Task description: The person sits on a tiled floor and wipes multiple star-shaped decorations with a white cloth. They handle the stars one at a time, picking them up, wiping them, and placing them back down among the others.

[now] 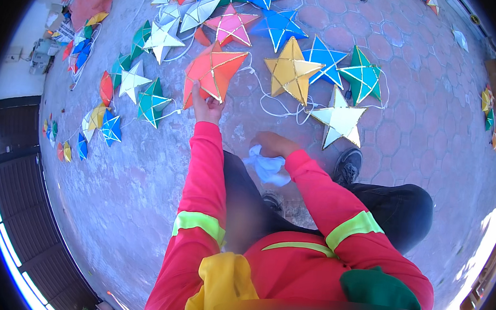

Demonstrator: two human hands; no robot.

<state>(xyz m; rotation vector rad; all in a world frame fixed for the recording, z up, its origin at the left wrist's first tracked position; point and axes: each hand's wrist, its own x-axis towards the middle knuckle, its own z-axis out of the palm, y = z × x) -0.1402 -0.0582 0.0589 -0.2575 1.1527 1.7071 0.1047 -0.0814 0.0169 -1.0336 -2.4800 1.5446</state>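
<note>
My left hand (207,107) reaches forward and grips the lower edge of a red-orange star lantern (215,70) with pale trim along its ridges. The thumb lies on its face; the other fingers are partly hidden behind it. Closer to my body, my right hand (272,143) is closed on a white cloth (268,167) that hangs below the fingers. A yellow star lantern (293,70) lies to the right of the red-orange one, overlapping a blue star lantern (327,61). Right of my right hand is a white star lantern (342,118) with gold trim.
White cord (276,114) links lanterns across the paved floor (420,123). A green star lantern (362,76) lies at right, a pink one (231,24) farther ahead. Several smaller lanterns trail along the left, including a blue one (111,128). My shoe (348,165) stands near the white star.
</note>
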